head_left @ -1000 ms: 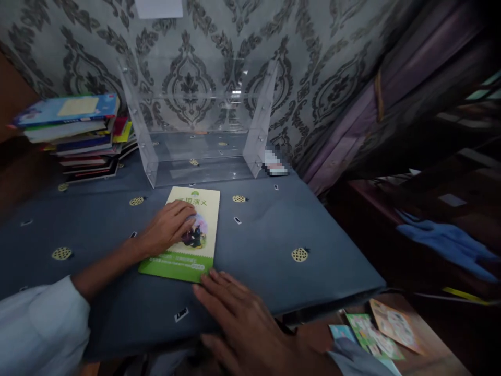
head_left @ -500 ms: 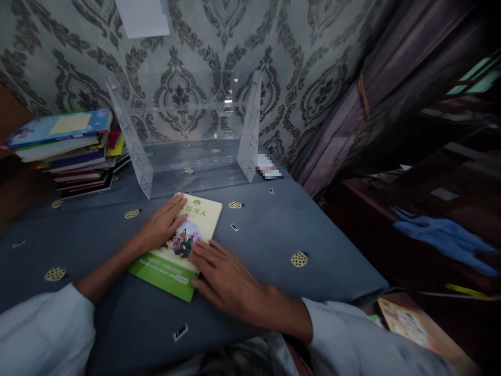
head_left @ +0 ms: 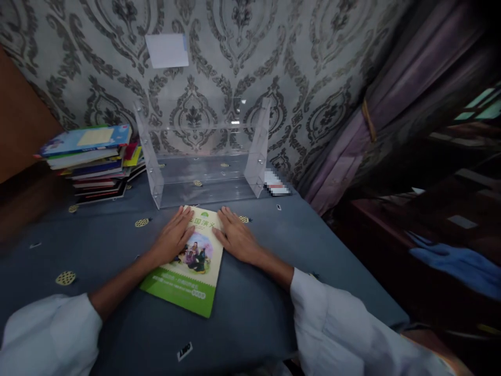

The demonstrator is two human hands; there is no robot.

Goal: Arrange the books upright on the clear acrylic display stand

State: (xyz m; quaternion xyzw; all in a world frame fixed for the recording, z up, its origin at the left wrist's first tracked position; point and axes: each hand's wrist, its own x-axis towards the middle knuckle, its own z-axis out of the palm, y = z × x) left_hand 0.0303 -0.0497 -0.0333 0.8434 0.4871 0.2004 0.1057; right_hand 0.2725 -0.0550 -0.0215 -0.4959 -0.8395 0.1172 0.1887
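Note:
A closed book (head_left: 191, 269) with a cream and green cover lies face up on the blue tablecloth, slightly turned. My left hand (head_left: 172, 237) rests flat along its upper left side, fingers stretched out over the cover's edge. On the opposite side, my right hand (head_left: 237, 235) lies with fingers extended at the upper right edge, the thumb on the cover. Neither hand is wrapped around the book. Just behind the book stands a clear acrylic rack (head_left: 207, 196) with stepped shelves and nothing on them.
A stack of books (head_left: 97, 164) stands left of the rack. Papers (head_left: 276, 183), blurred out, lie at its right. Patterned wallpaper and a purple curtain (head_left: 336, 167) back the table. Beyond the right table edge, a blue cloth (head_left: 457, 261) lies in a dark area.
My right hand has moved from the book's lower right side up to its upper right edge. My left hand stays on the left side. The camera view has shifted.

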